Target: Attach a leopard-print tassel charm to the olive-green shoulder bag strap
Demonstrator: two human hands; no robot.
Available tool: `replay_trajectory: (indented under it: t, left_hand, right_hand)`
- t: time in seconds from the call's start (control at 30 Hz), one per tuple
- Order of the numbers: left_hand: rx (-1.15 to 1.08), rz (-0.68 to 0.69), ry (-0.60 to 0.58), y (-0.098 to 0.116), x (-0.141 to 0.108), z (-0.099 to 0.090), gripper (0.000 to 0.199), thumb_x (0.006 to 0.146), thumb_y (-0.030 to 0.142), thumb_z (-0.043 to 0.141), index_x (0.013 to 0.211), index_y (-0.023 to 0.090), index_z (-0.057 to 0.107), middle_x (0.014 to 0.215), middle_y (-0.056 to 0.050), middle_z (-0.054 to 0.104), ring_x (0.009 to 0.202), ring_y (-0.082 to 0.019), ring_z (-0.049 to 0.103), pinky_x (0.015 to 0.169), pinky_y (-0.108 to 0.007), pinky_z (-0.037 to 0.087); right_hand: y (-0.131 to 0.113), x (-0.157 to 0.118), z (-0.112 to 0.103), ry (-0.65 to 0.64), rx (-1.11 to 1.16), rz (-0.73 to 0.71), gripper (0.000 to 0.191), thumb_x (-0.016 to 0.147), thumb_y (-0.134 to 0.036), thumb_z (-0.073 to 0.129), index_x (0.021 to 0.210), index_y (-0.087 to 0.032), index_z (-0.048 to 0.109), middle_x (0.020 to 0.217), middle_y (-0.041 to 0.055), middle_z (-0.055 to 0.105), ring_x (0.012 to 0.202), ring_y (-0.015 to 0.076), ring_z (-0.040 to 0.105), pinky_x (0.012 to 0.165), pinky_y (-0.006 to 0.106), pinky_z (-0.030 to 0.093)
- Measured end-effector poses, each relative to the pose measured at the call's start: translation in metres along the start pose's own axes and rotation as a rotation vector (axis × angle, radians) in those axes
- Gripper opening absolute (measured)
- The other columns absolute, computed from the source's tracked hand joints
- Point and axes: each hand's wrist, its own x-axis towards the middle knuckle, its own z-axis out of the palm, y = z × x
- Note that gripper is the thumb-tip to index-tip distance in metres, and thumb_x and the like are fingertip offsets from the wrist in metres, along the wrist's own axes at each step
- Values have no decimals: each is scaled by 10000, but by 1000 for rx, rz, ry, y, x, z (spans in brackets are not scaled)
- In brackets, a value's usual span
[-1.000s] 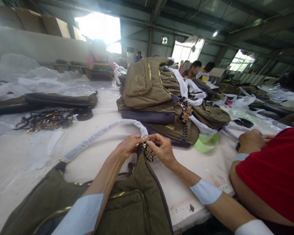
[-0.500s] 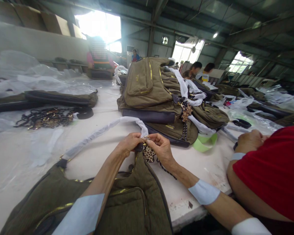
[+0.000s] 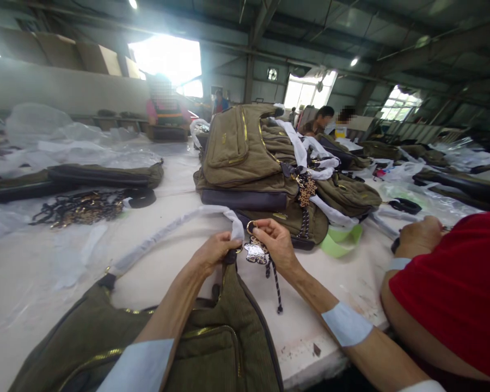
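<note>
An olive corduroy bag (image 3: pixel 204 348) with gold zips lies at the near edge of the table. Its strap (image 3: pixel 163 237), wrapped in white paper, arches up behind it. My left hand (image 3: pixel 216 251) pinches the dark tab where the strap meets the bag's right corner. Just to the right, my right hand (image 3: pixel 278 242) holds a gold ring from which a leopard-print charm (image 3: pixel 256 252) and a dark braided cord (image 3: pixel 276 288) hang. The ring and the bag's tab are apart.
Stacked olive bags (image 3: pixel 245 158) stand ahead, a green band (image 3: pixel 342 240) beside them. Dark cords and charms (image 3: pixel 81 209) lie in a heap at left, near plastic film (image 3: pixel 77 136). A person's red sleeve (image 3: pixel 453 294) is close on the right; other people are farther back.
My right hand has drawn the ring and charm slightly away to the right from the bag's tab. The charm has turned and its cord now hangs down. My left hand stays at the tab.
</note>
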Motion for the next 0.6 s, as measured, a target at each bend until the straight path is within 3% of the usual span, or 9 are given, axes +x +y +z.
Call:
replay_trajectory:
  t: [0.2,0.37,0.6]
  left_hand:
    - [-192,-38,-26,10,-6,-7,392,563,379,786,841,167,609,721,16,611,551,-81,505,544,-214,332]
    - [-167,1,-43,17,-10,-1,340,587,376,769,783,147,610,698,9,607,547,-76,473,536,-218,321]
    - [-114,84,15,18,-8,4,237,591,234,721,781,162,599,685,25,584,603,-89,466,570,-223,354]
  right_hand:
    - [15,-2,-4,-93,-103,4,280,691,-348,709,859,-153,599,593,-41,556,500,73,472,474,194,356]
    - [18,-2,-6,-121,-143,1,263,703,-337,694,851,-150,582,590,-46,535,518,75,471,491,198,349]
    - [20,-4,-7,-143,-255,-62,219,731,-322,668,847,-153,590,606,-35,536,528,81,473,486,200,343]
